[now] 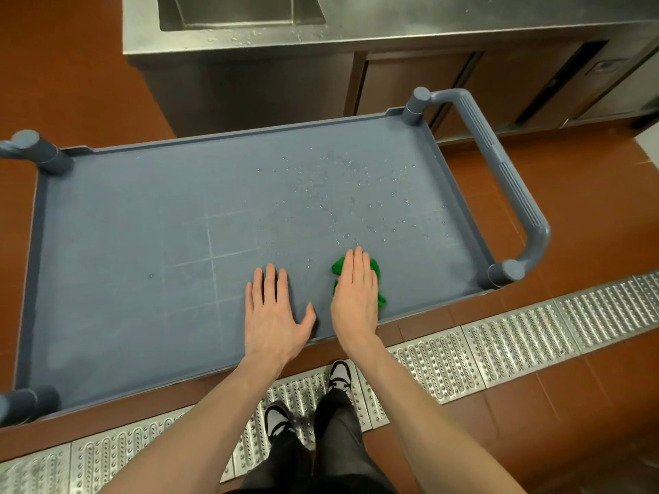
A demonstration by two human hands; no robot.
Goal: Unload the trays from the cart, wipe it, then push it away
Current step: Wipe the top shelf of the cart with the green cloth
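Pressing flat on the green cloth (374, 276), your right hand (354, 294) keeps fingers straight on the cart (142, 215) top's near right part. Your left hand (272, 311) rests spread, released, beside it. Droplets (356, 194) lie beyond; a steel counter (428, 19) stands far, a floor grate (517, 336) near.

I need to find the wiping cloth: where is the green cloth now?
In the head view, the green cloth lies on the cart top, near its front edge, right of centre, pressed flat under the right hand.
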